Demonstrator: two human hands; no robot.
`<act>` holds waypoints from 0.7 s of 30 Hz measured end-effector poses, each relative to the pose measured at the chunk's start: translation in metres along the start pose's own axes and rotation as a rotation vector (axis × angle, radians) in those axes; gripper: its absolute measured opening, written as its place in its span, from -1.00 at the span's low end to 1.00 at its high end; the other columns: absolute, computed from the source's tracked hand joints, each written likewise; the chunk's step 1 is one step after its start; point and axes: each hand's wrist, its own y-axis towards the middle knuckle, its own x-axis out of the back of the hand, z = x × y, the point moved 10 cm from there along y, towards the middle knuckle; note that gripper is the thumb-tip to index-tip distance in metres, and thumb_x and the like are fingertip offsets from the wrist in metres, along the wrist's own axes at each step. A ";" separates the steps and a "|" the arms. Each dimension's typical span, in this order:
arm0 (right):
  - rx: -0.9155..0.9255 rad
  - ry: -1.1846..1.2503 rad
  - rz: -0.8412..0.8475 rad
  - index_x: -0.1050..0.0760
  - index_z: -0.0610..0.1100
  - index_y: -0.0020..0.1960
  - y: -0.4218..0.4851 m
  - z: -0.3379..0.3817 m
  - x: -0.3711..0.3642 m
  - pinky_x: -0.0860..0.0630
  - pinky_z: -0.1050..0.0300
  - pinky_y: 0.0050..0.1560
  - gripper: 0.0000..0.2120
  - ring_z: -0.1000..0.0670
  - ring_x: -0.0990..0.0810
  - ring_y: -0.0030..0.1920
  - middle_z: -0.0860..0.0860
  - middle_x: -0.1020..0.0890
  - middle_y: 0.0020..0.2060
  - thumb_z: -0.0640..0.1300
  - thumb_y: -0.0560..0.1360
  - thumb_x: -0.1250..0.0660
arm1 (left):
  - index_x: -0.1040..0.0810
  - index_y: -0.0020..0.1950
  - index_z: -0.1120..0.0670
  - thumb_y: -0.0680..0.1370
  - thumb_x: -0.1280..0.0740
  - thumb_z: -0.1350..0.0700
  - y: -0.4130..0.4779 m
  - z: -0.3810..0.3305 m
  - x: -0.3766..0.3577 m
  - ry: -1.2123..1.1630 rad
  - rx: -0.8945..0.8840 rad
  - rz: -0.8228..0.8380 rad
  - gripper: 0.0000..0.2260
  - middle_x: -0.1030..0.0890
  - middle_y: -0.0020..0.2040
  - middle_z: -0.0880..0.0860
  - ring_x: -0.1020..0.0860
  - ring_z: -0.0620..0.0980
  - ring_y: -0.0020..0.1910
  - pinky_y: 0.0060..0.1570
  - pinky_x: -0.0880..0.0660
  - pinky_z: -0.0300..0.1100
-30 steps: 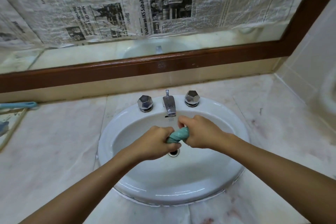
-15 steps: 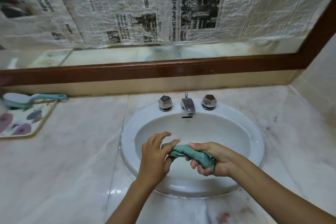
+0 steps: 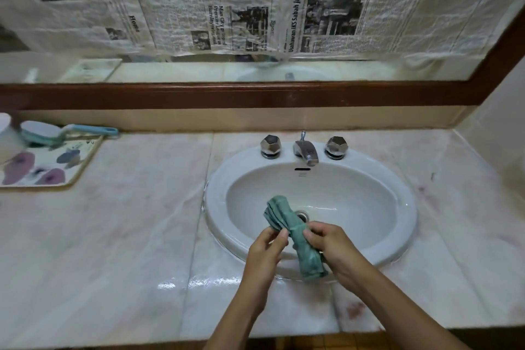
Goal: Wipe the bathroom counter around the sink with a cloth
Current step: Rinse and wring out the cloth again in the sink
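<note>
A twisted teal cloth (image 3: pixel 292 229) hangs over the front of the white oval sink (image 3: pixel 406 199). My right hand (image 3: pixel 331 244) grips the cloth at its middle, fingers curled round it. My left hand (image 3: pixel 268 246) pinches the cloth's upper part with thumb and fingertips. The cloth's lower end dangles over the sink's front rim. The pale marble counter (image 3: pixel 127 236) spreads around the sink, with a wet shine near its front.
A chrome faucet (image 3: pixel 305 150) with two knobs (image 3: pixel 271 145) (image 3: pixel 336 146) stands behind the basin. At far left lie a flowered mat (image 3: pixel 42 167) and a blue-handled brush (image 3: pixel 56 132). A wood-framed mirror (image 3: pixel 255 94) covered in newspaper runs along the back.
Both hands stopped wringing the cloth over the drain and drew it toward the sink's front rim. The twisted cloth now stands more upright and looser. The view has pulled back and left.
</note>
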 end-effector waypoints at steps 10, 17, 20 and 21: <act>-0.066 0.068 0.053 -0.55 -0.24 0.01 -0.006 -0.019 0.000 -0.57 0.09 -0.16 -0.68 -0.04 -0.66 -0.12 -0.11 -0.68 -0.12 0.00 0.43 -0.46 | -0.63 -0.03 0.04 0.54 -0.38 0.11 -0.013 -0.014 -0.006 0.185 -0.113 -0.218 -0.95 -0.70 -0.14 -0.03 -0.65 -0.09 -0.11 -0.11 -0.56 -0.20; -0.140 0.319 0.096 -0.55 -0.31 -0.13 -0.002 -0.035 -0.006 -0.57 0.01 -0.17 -0.81 -0.20 -0.67 -0.18 -0.22 -0.68 -0.25 -0.40 0.30 -0.47 | -0.64 -0.02 0.16 0.59 -0.19 0.24 -0.027 0.012 0.013 0.074 0.027 -0.272 -0.78 -0.68 -0.08 0.18 -0.60 0.12 -0.12 -0.10 -0.54 0.02; -0.213 0.383 0.195 -0.54 -0.40 0.01 -0.003 -0.044 -0.022 -0.58 -0.07 -0.10 -0.69 -0.28 -0.65 -0.07 -0.31 -0.67 -0.12 -0.45 0.27 -0.43 | -0.61 0.03 0.22 0.61 -0.17 0.18 -0.038 0.027 0.010 -0.241 0.171 -0.223 -0.76 -0.66 -0.04 0.19 -0.58 0.05 -0.06 -0.07 -0.49 0.00; -0.209 0.361 0.220 -0.53 -0.42 0.04 -0.005 -0.044 -0.028 -0.59 -0.08 -0.08 -0.67 -0.29 -0.65 -0.07 -0.32 -0.67 -0.10 -0.44 0.28 -0.44 | -0.61 0.07 0.20 0.62 -0.18 0.13 -0.044 0.030 0.011 -0.309 0.189 -0.207 -0.76 -0.67 -0.01 0.15 -0.59 0.03 -0.02 -0.06 -0.51 -0.01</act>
